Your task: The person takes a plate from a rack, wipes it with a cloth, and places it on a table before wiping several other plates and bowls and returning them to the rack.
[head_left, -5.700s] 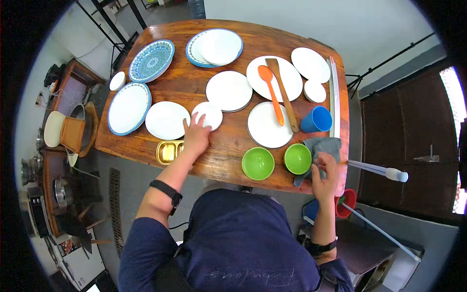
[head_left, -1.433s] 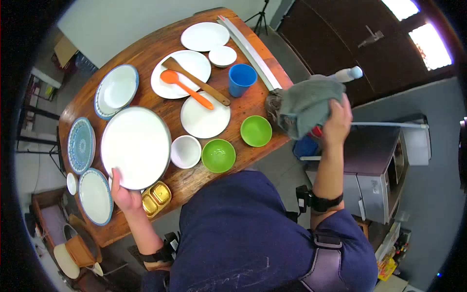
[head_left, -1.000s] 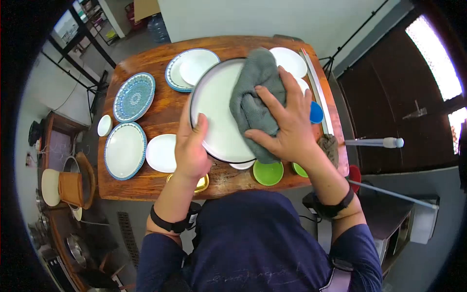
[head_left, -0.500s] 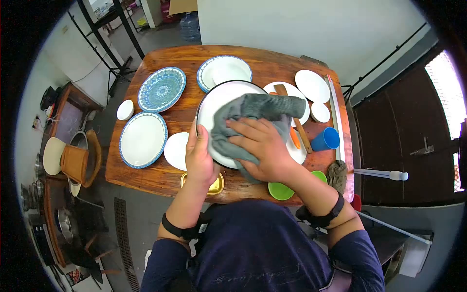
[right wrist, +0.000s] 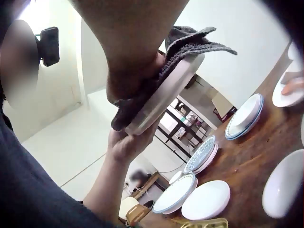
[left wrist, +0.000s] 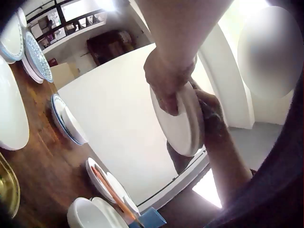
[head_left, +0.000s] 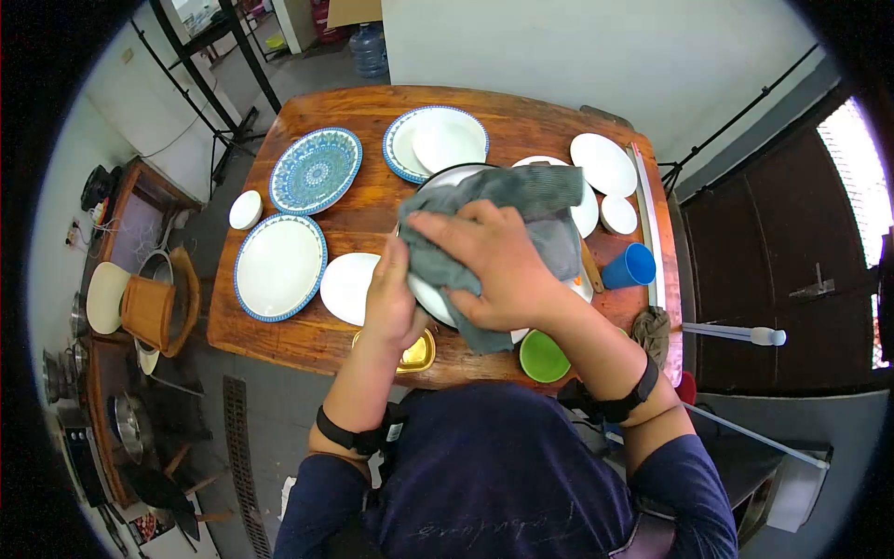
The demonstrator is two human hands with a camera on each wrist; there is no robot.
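A round white plate (head_left: 431,300) with a dark rim is held up over the near part of the table. My left hand (head_left: 391,298) grips its left edge, thumb on the near side. My right hand (head_left: 507,265) holds a grey-green cloth (head_left: 557,200) against the plate's face, which the cloth mostly covers. In the right wrist view the cloth (right wrist: 176,59) lies between the palm and the plate (right wrist: 166,95), its loose end hanging past the rim. From the left wrist, the underside of the plate (left wrist: 173,126) shows with fingers on it.
Blue-patterned plates (head_left: 315,170) and a small white bowl (head_left: 246,211) stand at left. A gold tray (head_left: 416,354) and a green bowl (head_left: 543,357) lie near the front edge. At right are a blue cup (head_left: 629,266), a wooden spatula (head_left: 590,268) and a crumpled brown cloth (head_left: 651,334).
My left hand has lifted the plate off the table, and my right hand has brought the grey-green cloth onto it. Over the last half second the cloth has shifted up and right across the plate.
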